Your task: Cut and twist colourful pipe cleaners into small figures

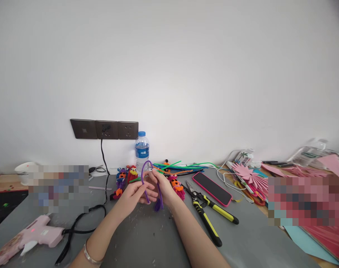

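A purple pipe cleaner (142, 172), bent into a tall arch, is held up over the grey mat. My left hand (136, 191) pinches its left leg, and the tip pokes out below the fingers. On the other side my right hand (162, 183) grips it, fingers curled and partly hidden behind the strand. A thicker purple tuft (157, 204) hangs under the right hand. Close behind the hands are small pipe-cleaner figures: a blue and orange one (121, 178), a red one (132, 173) and an orange and pink one (175, 183).
Yellow-black pliers (205, 219) and a pink-cased phone (212, 188) lie to the right. Loose pipe cleaners (190, 168) and a water bottle (142, 150) are by the wall. A pink glue gun (37, 232) with a black cord sits left. Pink folded paper (250, 176) is piled at right.
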Available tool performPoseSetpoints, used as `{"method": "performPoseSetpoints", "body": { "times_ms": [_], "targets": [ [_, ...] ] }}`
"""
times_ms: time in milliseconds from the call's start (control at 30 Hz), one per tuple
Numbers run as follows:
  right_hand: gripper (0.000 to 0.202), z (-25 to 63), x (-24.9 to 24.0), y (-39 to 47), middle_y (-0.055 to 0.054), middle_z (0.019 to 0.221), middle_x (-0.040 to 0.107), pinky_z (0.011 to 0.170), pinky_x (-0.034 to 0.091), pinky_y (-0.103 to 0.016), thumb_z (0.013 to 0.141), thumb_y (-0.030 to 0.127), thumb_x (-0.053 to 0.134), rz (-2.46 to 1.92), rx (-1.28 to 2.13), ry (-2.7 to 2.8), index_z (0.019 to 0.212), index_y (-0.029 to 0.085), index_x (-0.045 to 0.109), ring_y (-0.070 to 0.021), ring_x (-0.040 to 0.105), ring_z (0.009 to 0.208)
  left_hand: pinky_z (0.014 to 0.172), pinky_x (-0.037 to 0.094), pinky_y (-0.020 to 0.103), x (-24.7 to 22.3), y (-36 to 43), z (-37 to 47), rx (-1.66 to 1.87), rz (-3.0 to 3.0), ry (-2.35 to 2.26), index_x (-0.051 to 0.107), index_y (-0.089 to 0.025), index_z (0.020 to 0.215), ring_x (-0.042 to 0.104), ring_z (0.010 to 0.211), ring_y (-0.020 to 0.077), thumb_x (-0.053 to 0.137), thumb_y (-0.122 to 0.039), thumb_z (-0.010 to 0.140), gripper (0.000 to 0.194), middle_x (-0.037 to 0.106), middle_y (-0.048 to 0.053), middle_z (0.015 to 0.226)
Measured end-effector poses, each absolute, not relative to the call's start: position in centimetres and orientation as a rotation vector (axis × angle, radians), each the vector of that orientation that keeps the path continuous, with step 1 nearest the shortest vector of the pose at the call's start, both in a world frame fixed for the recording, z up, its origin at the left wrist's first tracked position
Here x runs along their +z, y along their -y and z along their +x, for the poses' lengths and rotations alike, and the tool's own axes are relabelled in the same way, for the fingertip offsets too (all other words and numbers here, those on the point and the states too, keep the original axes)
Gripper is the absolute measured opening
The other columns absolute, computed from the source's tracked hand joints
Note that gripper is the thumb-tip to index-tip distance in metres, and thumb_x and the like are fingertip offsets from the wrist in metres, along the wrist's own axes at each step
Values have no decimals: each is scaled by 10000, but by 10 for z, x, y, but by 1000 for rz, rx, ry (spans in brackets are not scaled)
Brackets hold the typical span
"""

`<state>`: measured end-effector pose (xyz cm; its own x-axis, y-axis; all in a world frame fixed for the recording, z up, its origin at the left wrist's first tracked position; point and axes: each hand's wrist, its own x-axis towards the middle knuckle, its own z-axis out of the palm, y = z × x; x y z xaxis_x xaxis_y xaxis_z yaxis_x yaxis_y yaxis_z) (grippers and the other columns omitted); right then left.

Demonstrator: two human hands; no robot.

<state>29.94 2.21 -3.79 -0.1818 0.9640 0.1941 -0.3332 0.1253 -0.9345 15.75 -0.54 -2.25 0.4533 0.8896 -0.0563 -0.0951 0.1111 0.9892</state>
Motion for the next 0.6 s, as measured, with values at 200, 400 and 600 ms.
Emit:
{"method": "performPoseSetpoints", "body": {
  "times_ms": [200,400,600],
  "targets": [
    [485,296,-31,-17,-34,645,612,667,502,-297,901,559,447,-662,1507,1317,579,200,508,-175,605,682,617,564,303,-33,10,162,667,1206,-801,634,-138,792,740,686,234,607,-520,834,386,771,146,777],
    [463,296,-33,-15,-18,669,615,693,474,-271,906,519,485,-714,1311,1503,632,174,629,-143,577,646,583,555,291,-36,11,162,586,1239,-783,611,-146,846,745,662,238,570,-541,849,397,771,142,750],
    [435,296,-39,-19,7,576,515,558,390,-242,903,503,504,-848,1073,1473,714,162,698,-121,479,553,629,557,278,-31,10,161,583,1225,-808,634,-140,974,745,709,216,592,-518,846,402,774,141,828]
  ]
}}
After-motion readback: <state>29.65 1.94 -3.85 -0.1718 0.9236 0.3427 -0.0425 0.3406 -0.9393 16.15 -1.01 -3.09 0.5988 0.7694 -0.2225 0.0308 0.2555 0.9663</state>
